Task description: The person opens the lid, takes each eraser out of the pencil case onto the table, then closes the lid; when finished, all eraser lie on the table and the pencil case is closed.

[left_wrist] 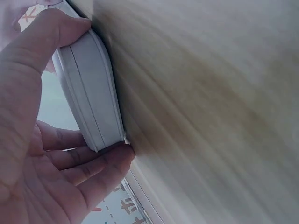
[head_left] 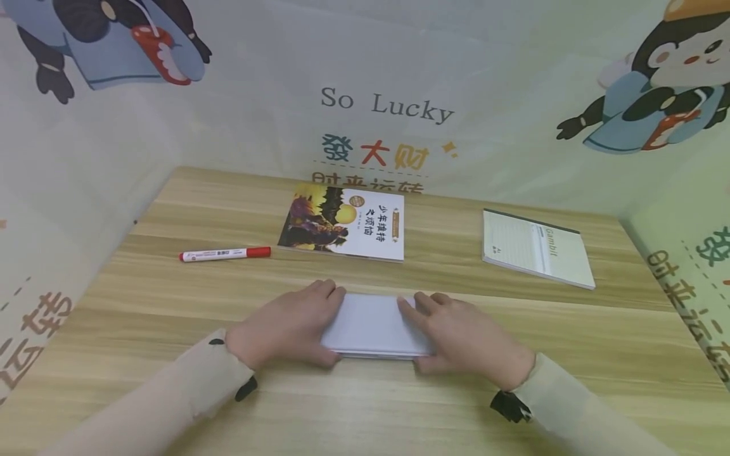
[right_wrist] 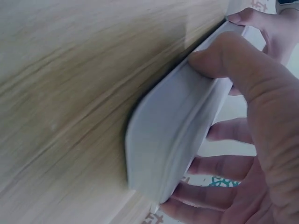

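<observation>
A flat white case (head_left: 373, 324) with rounded corners lies on the wooden table in front of me. My left hand (head_left: 289, 326) grips its left end, thumb on the near side and fingers at the far side. At the right end my right hand (head_left: 470, 339) holds it the same way, with fingertips over the top edge. The left wrist view shows a thin seam running along the side of the case (left_wrist: 88, 88). A stepped side of the case (right_wrist: 161, 135) faces the right wrist camera. Its underside is hidden.
Beyond the hands lie a picture-covered book (head_left: 348, 221) and, farther right, a pale notebook (head_left: 536, 248). A white marker with a red cap (head_left: 225, 254) is at the left. Printed cloth (head_left: 388, 57) hangs behind the wooden table (head_left: 365, 411) and at its sides.
</observation>
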The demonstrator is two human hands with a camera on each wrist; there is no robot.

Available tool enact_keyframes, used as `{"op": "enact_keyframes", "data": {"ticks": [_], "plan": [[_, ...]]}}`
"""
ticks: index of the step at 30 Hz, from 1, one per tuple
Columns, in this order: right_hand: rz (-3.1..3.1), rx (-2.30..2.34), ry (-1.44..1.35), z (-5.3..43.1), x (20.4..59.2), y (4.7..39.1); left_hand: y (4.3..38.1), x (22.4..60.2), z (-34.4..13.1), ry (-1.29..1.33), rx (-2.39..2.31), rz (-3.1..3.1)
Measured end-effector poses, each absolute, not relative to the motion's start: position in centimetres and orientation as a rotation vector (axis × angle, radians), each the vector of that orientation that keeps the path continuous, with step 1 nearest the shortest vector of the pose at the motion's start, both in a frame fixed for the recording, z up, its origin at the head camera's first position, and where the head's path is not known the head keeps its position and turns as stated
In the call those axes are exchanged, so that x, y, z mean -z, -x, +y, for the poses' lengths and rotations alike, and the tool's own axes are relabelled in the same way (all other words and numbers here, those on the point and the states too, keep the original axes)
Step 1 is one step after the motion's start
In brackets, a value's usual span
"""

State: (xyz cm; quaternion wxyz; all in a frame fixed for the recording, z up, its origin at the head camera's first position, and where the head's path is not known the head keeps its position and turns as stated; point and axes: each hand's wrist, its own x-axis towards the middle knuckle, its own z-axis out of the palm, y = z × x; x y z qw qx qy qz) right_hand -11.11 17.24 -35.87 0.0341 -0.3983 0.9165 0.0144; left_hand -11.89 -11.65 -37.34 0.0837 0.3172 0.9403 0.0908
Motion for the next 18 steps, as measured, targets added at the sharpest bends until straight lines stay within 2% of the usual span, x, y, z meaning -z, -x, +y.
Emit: {"op": "enact_keyframes", "data": {"ticks": [6,18], "plan": [[2.866,-0.137,1.371,17.75,36.21,10.97,11.92,37.06,-11.51,-0.964,-0.26,2.805],[2.818,-0.012,1.331,18.29,35.83,11.28,12.04,37.04,-11.43,-0.964,-0.239,2.812]]}}
